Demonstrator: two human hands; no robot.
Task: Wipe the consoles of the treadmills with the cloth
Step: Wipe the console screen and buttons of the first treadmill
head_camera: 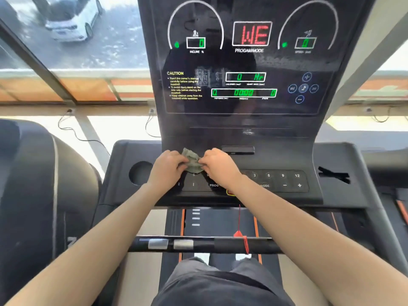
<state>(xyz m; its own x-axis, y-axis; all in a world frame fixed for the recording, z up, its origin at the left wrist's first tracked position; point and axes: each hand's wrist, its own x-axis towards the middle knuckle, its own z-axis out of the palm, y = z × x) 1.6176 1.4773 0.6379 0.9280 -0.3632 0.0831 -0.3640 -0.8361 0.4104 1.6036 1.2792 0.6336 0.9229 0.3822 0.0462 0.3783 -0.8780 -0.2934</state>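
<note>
A black treadmill console [242, 120] rises in front of me, its screen lit with green digits and red letters. Below it lies a button panel [278, 181] with numbers and plus and minus keys. A small crumpled grey-green cloth [192, 161] hangs just above the left part of that panel. My left hand [166, 168] pinches its left side and my right hand [217, 165] pinches its right side. Both hands cover part of the buttons.
A round cup holder [140, 173] sits left of the panel and a slotted tray [333, 174] right of it. A black handlebar [198, 244] with silver pulse pads crosses below my forearms, a red safety cord [241, 237] hanging on it. Another treadmill [33, 195] stands at left.
</note>
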